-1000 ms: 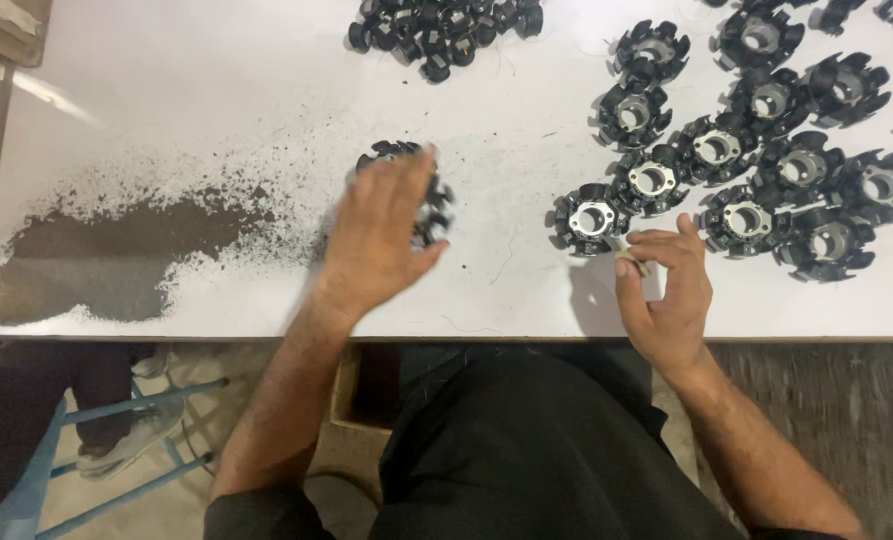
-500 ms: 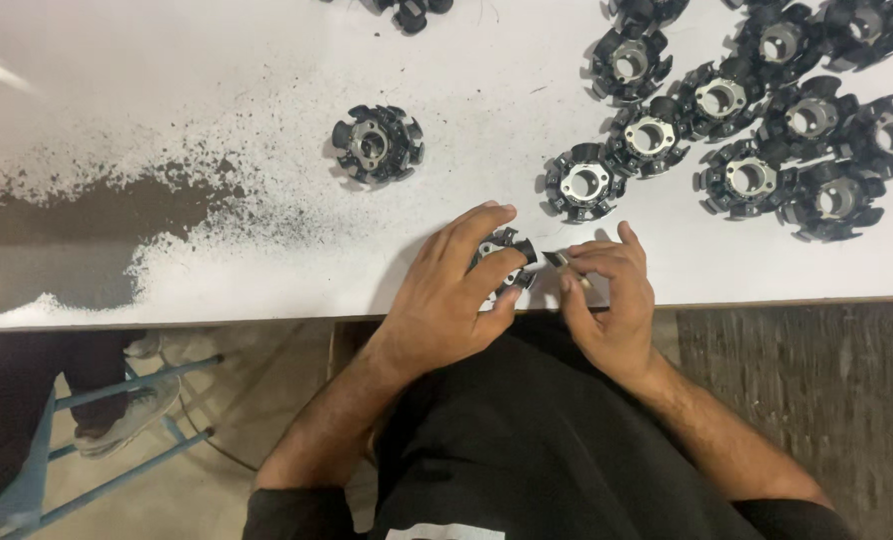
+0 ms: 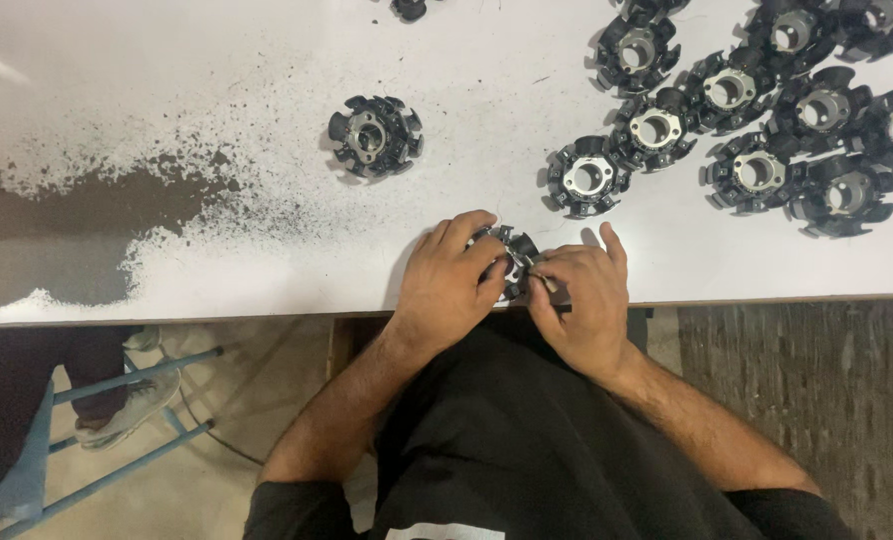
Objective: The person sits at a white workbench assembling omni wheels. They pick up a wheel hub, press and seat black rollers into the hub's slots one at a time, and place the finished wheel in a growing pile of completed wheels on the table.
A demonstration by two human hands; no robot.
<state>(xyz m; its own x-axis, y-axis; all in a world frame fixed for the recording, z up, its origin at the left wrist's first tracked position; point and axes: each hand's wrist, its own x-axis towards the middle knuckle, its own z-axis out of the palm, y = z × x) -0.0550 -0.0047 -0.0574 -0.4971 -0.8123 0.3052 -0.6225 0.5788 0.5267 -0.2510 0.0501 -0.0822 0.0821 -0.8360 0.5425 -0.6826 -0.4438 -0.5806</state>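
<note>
My left hand [image 3: 449, 280] grips a black toothed round part [image 3: 516, 252] with a metal centre at the near edge of the white table [image 3: 217, 70]. My right hand [image 3: 579, 297] is closed beside it, pinching a small thin metal tool [image 3: 545, 283] against the part. Most of the part is hidden by my fingers. One similar black round part [image 3: 375, 135] lies alone on the table beyond my left hand.
Several black round parts with metal hubs [image 3: 747, 110] are clustered at the far right of the table. A patch of dark powder [image 3: 87, 215] spreads over the table's left side. A blue stool frame [image 3: 117, 420] and someone's shoe [image 3: 127, 405] are on the floor at left.
My left hand left the lone part on the table and came back to the near edge. Both hands now work together on one part there.
</note>
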